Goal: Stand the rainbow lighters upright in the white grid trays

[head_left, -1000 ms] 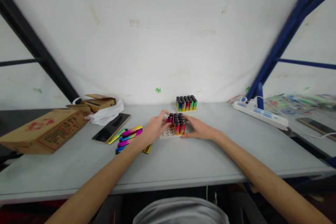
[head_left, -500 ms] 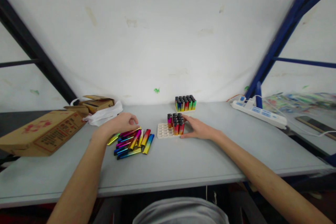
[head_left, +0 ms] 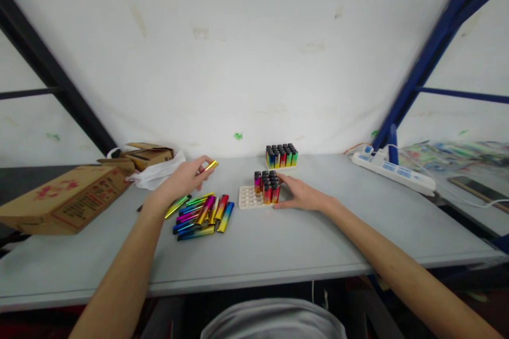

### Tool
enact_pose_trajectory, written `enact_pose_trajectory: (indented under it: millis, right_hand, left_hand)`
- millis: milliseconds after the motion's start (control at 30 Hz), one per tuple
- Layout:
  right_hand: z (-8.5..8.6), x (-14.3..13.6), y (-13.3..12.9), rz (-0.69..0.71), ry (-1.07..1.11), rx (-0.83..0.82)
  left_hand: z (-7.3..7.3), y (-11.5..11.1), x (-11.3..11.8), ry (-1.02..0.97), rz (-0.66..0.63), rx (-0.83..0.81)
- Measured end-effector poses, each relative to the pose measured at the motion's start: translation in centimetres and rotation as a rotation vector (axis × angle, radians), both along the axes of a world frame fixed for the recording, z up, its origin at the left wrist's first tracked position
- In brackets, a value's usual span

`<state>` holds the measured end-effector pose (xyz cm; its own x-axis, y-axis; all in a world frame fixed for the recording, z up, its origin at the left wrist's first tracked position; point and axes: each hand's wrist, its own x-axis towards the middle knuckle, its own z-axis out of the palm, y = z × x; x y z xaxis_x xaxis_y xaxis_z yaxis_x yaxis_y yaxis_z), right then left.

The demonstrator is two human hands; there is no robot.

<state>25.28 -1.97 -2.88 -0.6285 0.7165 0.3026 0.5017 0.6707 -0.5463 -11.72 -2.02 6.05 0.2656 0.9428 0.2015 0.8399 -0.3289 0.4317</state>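
Observation:
My left hand (head_left: 183, 176) is closed on a shiny gold-and-red lighter (head_left: 212, 165), held tilted above the table behind a loose pile of lighters (head_left: 204, 216) in metallic colours. To the right of the pile lies a white tray (head_left: 247, 199) with rows of round holes. Several red and purple lighters (head_left: 271, 192) with black tops stand upright in its right part; holes show bare in its left part. My right hand (head_left: 300, 194) grips the tray's right end, thumb at the near corner and fingers at the far side, touching the standing lighters.
A full block of upright lighters (head_left: 281, 157) stands by the wall. At left are a cardboard box (head_left: 67, 196), a smaller open box (head_left: 149, 154) and a white plastic bag (head_left: 159, 174). A power strip (head_left: 393, 172) with cables and a phone (head_left: 481, 192) lie at right.
My left hand has lifted a lighter off the pile and moved up and slightly to the right with it. My right hand has stayed at the tray.

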Motion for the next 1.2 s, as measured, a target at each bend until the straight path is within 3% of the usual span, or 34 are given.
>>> enact_pose_trajectory:
  millis: [167, 367, 600, 733, 933, 1067, 1200]
  right_hand:
    - [0.1, 0.0, -0.1, -0.010, -0.017, -0.012]
    - [0.0, -0.1, 0.0, 0.002, 0.000, 0.010]
    - [0.3, -0.2, -0.1, 0.021, 0.006, 0.004]
    - [0.4, -0.3, -0.2, 0.029, 0.017, 0.008]
    - [0.1, -0.2, -0.1, 0.016, 0.005, -0.002]
    - [-0.1, -0.1, 0.0, 0.009, 0.015, -0.002]
    - [0.0, -0.2, -0.1, 0.027, 0.024, 0.011]
  left_hand:
    - [0.5, -1.1, 2.3, -0.228, -0.006, 0.083]
    - [-1.0, -1.2, 5.1, -0.595, -0.118, -0.035]
    - [-1.8, -2.5, 8.3, -0.677, -0.195, -0.185]
    - [-2.2, -2.6, 8.8, -0.698, -0.309, -0.243]
    - [-2.5, -2.4, 8.6, -0.839, -0.314, -0.283]
    - [-3.0, -2.4, 9.1, -1.042, -0.268, -0.433]
    - [-3.1, -2.5, 9.6, -1.148, -0.308, -0.629]
